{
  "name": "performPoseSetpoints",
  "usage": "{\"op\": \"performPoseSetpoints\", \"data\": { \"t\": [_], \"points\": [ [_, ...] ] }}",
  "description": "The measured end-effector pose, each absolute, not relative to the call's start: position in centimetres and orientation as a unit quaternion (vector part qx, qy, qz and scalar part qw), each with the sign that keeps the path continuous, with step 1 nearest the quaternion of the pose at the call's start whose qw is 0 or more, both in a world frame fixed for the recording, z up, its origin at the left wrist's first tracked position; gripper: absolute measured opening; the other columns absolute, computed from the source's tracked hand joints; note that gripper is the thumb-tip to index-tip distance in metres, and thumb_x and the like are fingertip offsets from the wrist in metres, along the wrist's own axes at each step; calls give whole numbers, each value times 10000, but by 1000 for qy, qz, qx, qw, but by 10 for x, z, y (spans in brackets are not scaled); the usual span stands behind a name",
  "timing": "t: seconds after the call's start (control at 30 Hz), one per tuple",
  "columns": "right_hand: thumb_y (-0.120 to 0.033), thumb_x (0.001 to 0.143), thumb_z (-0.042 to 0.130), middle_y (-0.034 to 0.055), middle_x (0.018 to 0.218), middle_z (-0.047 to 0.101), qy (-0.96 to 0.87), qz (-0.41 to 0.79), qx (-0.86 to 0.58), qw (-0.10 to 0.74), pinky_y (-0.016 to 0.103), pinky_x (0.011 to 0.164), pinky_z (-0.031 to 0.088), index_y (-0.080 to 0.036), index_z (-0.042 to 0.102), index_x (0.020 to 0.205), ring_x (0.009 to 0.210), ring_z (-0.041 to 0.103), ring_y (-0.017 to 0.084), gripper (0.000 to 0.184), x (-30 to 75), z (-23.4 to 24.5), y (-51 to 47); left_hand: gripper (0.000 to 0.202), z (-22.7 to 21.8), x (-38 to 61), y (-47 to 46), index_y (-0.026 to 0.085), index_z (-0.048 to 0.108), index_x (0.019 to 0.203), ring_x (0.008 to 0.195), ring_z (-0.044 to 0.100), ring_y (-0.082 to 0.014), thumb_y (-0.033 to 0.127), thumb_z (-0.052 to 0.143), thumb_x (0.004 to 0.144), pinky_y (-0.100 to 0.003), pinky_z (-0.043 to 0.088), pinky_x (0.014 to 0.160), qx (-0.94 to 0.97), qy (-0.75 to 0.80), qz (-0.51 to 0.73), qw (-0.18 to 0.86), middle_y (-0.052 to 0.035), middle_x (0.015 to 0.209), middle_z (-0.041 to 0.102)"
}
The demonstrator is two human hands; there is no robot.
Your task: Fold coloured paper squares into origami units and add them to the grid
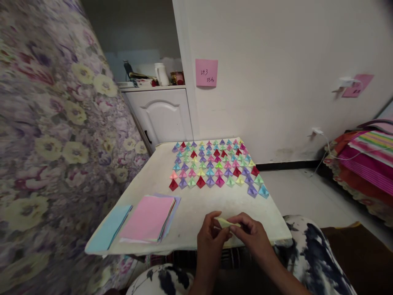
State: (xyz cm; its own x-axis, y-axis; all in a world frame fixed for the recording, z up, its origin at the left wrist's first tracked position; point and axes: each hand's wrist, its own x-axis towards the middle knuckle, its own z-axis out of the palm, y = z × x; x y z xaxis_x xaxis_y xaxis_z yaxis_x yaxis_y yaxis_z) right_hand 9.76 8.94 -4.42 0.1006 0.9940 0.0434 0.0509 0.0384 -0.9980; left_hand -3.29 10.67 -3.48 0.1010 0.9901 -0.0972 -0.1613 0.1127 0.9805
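Note:
Both of my hands pinch a small folded piece of pale yellow paper (226, 223) just above the near edge of the white table (153, 176). My left hand (211, 233) grips its left end with thumb and fingers closed. My right hand (250, 232) holds its right end the same way. Beyond them, at the table's far half, several small folded paper shapes (215, 166) in red, purple, pink, green and blue lie in neat rows. A stack of coloured paper sheets with pink on top (149, 218) lies at the left, with a light blue sheet (109, 229) beside it.
A flowered cloth (52, 143) hangs along the left. A white cabinet (159, 112) with a jug and bottles stands behind the table. Pink notes are stuck on the wall (206, 72). Striped bedding (365, 164) is at the right. My knees in patterned trousers (310, 246) are below the table.

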Motion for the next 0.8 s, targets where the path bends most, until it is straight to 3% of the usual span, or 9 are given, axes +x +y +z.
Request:
{"op": "performPoseSetpoints", "data": {
  "t": [0.17,0.33,0.5,0.67,0.8],
  "points": [
    [-349,744,623,21,753,580,-509,439,-524,523,265,636,411,-184,683,816,707,542,176,190,97,-41,90,240,-36,-35,107,174,593,868,571,568,-118,263,683,663,-201,423,552,477,475,439,595,45,588,566],
    [-293,745,623,26,854,513,-536,395,-535,520,245,609,395,-190,681,760,733,510,159,119,97,-38,90,182,-33,-35,108,167,595,771,564,547,-75,227,702,635,-201,427,564,476,467,464,583,-3,921,624],
    [-255,780,587,11,749,530,-558,391,-533,501,249,612,389,-190,687,792,678,506,150,121,99,-38,90,189,-38,-34,111,157,549,705,569,547,-89,247,706,648,-182,423,560,462,433,459,624,46,602,570],
    [-269,782,587,10,718,567,-559,396,-544,485,251,621,390,-184,695,797,676,522,155,139,103,-39,91,246,-41,-36,113,152,537,725,619,624,-143,336,690,664,-251,494,604,415,437,431,672,11,662,618],
    [-280,749,619,0,672,584,-544,416,-554,473,240,589,381,-173,690,775,637,515,149,132,105,-41,91,233,-36,-37,111,157,535,737,575,630,-131,348,663,696,-239,499,581,388,437,446,678,18,648,624]
  ]
}}
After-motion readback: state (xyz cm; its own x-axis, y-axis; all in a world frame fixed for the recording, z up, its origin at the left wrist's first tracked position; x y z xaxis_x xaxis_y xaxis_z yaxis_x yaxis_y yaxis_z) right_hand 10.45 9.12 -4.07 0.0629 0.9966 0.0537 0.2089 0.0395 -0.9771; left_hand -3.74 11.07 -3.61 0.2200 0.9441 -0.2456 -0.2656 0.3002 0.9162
